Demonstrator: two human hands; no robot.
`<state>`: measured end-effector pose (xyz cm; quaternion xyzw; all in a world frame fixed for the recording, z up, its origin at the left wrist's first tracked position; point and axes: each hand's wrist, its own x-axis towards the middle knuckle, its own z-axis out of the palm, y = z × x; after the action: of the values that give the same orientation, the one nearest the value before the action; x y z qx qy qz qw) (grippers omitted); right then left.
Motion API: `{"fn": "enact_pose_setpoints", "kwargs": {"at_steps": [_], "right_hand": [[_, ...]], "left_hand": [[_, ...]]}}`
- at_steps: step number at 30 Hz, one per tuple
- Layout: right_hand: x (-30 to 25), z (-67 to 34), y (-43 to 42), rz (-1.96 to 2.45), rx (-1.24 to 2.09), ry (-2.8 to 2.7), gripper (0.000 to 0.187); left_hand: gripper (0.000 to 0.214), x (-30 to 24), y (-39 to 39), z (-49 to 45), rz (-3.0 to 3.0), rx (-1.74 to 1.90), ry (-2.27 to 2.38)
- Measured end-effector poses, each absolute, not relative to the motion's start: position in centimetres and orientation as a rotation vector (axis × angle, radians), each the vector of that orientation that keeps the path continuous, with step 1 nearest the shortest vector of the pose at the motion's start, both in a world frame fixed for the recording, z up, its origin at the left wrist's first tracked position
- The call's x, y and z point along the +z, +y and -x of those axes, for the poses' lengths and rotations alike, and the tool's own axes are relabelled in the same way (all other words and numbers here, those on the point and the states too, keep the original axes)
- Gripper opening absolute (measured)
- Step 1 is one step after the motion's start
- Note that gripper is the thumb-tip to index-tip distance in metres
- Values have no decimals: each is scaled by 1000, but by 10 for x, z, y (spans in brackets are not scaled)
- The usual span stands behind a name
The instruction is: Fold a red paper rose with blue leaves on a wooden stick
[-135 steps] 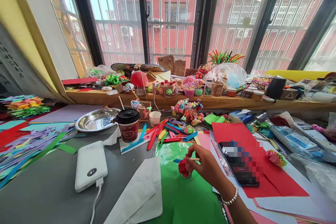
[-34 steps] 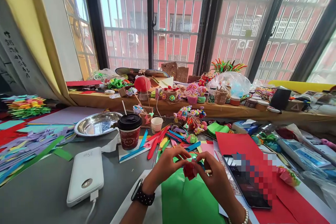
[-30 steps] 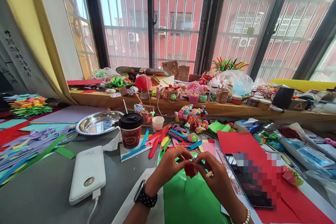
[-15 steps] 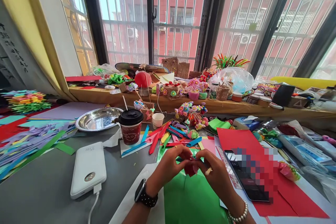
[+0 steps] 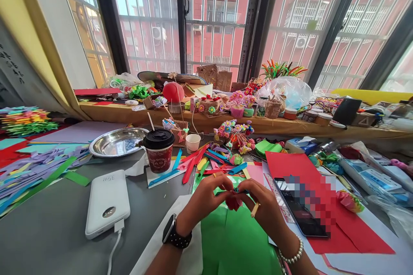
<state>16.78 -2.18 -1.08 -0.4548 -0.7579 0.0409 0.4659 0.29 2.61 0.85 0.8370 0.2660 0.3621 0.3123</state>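
Observation:
Between both hands is a small red paper flower (image 5: 233, 203), its petals hanging below my fingertips and a bit of blue-green paper at its top. My left hand (image 5: 204, 197), with a watch on its wrist, pinches the flower from the left. My right hand (image 5: 265, 207) pinches it from the other side, and a short pale stick (image 5: 255, 209) pokes out between its fingers. Part of the flower is hidden by my fingers. Below the hands lies a glossy green sheet (image 5: 238, 240).
Coloured paper strips (image 5: 195, 165) lie beyond my hands. A lidded cup (image 5: 159, 159), a white power bank (image 5: 108, 202) and a steel plate (image 5: 112, 152) stand on the left. A phone (image 5: 301, 210) rests on red paper (image 5: 361, 223) at right, near a pink paper flower (image 5: 350, 202).
The view has shifted slightly. My fingers have moved a little around the red paper flower, and the pale stick in my right hand shows more of its length.

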Motion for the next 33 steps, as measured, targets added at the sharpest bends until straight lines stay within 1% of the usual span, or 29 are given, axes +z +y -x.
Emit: {"fn": "enact_pose_setpoints", "kwargs": {"at_steps": [4, 7, 9, 14, 18, 28, 33], "right_hand": [[-2, -169, -26, 1196, 226, -1902, 6], [7, -171, -30, 1242, 328, -1946, 5], [10, -172, -31, 1272, 393, -1962, 7], [8, -173, -27, 1312, 489, -1953, 9], [5, -172, -25, 1362, 475, -1960, 9], [-3, -169, -21, 1377, 444, -1915, 6], [-3, -168, -21, 1365, 412, -1914, 7]], "left_hand": [[2, 11, 27, 1, -2163, 905, 610], [8, 14, 28, 3, -2085, 842, 554], [13, 15, 29, 3, -2029, 794, 534], [18, 12, 31, 3, -1975, 707, 570], [20, 9, 33, 2, -1963, 696, 603], [15, 2, 36, -1, -1976, 733, 615], [19, 1, 37, -2, -1962, 748, 645]]}}
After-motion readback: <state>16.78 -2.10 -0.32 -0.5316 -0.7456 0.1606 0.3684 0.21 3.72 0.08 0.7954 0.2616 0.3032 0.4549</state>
